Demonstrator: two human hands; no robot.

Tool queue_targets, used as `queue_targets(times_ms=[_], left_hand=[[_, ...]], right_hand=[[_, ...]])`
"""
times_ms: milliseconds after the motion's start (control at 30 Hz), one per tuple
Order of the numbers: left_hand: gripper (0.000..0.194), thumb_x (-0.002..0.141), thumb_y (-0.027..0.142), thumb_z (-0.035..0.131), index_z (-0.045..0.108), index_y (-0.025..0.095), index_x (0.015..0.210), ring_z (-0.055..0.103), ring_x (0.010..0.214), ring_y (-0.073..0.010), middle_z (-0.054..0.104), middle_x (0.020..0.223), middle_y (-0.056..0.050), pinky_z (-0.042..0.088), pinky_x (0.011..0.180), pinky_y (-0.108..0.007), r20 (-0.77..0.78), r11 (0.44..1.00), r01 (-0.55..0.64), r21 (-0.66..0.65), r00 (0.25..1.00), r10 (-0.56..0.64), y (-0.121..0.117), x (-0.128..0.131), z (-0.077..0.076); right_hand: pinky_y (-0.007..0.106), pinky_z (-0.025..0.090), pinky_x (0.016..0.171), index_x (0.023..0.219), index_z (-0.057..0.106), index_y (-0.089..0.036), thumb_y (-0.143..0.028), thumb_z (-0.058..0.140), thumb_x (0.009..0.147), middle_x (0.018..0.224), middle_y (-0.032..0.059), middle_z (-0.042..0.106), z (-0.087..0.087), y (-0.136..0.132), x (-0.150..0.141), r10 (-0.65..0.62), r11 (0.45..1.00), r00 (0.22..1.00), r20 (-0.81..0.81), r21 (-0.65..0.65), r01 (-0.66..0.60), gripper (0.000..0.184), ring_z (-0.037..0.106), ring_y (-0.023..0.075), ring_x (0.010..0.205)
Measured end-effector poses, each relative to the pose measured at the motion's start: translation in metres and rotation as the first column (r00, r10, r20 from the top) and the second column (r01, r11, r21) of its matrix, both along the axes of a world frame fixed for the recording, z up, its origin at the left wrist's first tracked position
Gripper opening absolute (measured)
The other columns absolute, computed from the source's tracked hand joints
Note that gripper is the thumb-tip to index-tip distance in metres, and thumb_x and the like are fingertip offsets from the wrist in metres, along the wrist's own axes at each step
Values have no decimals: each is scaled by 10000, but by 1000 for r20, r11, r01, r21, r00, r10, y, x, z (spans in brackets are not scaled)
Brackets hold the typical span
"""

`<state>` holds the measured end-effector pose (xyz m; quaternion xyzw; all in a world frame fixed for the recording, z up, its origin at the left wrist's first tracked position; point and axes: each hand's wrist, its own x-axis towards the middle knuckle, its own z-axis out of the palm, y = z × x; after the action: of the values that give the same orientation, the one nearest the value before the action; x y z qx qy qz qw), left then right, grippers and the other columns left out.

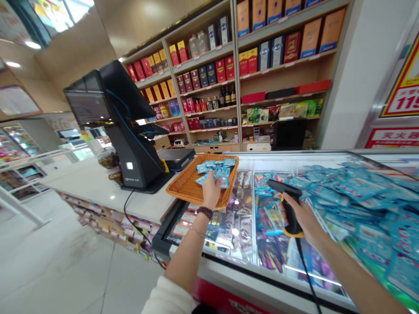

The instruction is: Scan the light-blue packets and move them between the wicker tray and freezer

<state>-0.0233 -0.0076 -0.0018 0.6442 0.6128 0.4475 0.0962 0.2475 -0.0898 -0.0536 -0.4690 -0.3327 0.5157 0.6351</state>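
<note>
Head view: blue printed packets (pixel 210 165) are being touched by the left hand (pixel 211 191), its fingers reaching down among them; whether one is being pinched cannot be told. A black-and-yellow handheld barcode scanner (pixel 290 218) is being gripped by the right hand (pixel 304 220), fingers wrapped around its handle, its head being pointed leftward. For good handling, a single packet is probably best being lifted by its edge, with any code being left uncovered and the film being held flat, since creases or glare may be hindering a reading. The scanner cord (pixel 305 270) is best being left slack.

Packets are lying directly under and beside the left fingertips, gathering toward the far right corner of the wicker basket (pixel 185 189), whose near left corner is being left bare. The basket is resting at the left edge of a glass-topped chest (pixel 275 279), next to the right edge of the counter (pixel 104 185). Past the scanner, a heap of blue packets (pixel 366 205) is covering the chest's right part. A point-of-sale terminal (pixel 137 148) is standing on the counter.
</note>
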Motion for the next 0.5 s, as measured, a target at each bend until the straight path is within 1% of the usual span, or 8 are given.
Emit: queue_targets(times_ms=[67, 133, 167, 200, 267, 333, 433, 500], left_hand=[[275, 961, 217, 562, 607, 175, 1229, 692, 1065, -257, 739, 1130, -120, 519, 950, -357, 152, 983, 162, 90, 973, -174, 1, 20, -8], [260, 944, 158, 535, 623, 179, 1188, 684, 1091, -236, 729, 1160, -113, 519, 993, -357, 273, 939, 301, 166, 901, -336, 3, 44, -19], [271, 935, 137, 526, 626, 181, 1183, 680, 1104, -232, 725, 1175, -112, 517, 1012, -363, 317, 920, 344, 186, 866, -388, 4, 56, -26], [275, 931, 130, 526, 630, 183, 1180, 679, 1109, -230, 721, 1181, -110, 518, 1024, -373, 353, 910, 369, 190, 839, -414, 5, 69, -32], [271, 924, 132, 543, 635, 179, 1174, 681, 1100, -234, 724, 1164, -108, 522, 1032, -396, 410, 909, 383, 162, 812, -415, 8, 90, -46], [259, 912, 147, 587, 645, 175, 1163, 692, 1066, -241, 736, 1114, -107, 538, 1013, -407, 461, 921, 375, 104, 802, -379, 11, 105, -58], [249, 881, 203, 678, 671, 183, 1129, 713, 1011, -252, 757, 1031, -105, 567, 957, -402, 539, 934, 354, 37, 781, -317, 17, 115, -72], [248, 874, 264, 708, 685, 180, 1107, 725, 983, -259, 763, 987, -110, 580, 922, -405, 584, 929, 369, 37, 746, -320, 22, 115, -80]], right_hand=[[245, 404, 315, 834, 653, -199, -557, 851, 674, 570, -33, 609, -1, 1, 1, -5, 1000, 1000, 7, 0, 5, 440, 503, 115, 376], [241, 399, 313, 842, 657, -195, -563, 860, 661, 573, -31, 614, -3, 2, 1, -14, 1000, 1000, 5, -1, 14, 457, 508, 115, 378], [239, 395, 310, 848, 660, -192, -568, 867, 650, 571, -31, 613, -3, 3, 2, -18, 1000, 1000, 0, 2, 18, 473, 507, 114, 378], [237, 394, 310, 858, 662, -189, -574, 874, 640, 569, -33, 612, -4, 3, 2, -18, 1000, 1000, -6, 8, 18, 490, 505, 112, 377], [231, 396, 314, 882, 668, -182, -583, 881, 634, 566, -37, 611, -5, 3, 3, -16, 999, 1000, -9, 31, 16, 517, 506, 109, 380], [225, 405, 325, 904, 673, -174, -586, 877, 648, 568, -40, 612, -5, 2, 3, -13, 998, 1000, 3, 58, 12, 526, 513, 105, 385], [225, 407, 326, 887, 668, -172, -599, 871, 651, 564, -41, 611, -5, 2, 5, -13, 998, 999, 37, 66, 11, 528, 512, 103, 378], [230, 399, 318, 845, 660, -174, -619, 863, 646, 559, -34, 614, -6, 3, 7, -22, 998, 997, 81, 66, 17, 528, 505, 103, 362]])
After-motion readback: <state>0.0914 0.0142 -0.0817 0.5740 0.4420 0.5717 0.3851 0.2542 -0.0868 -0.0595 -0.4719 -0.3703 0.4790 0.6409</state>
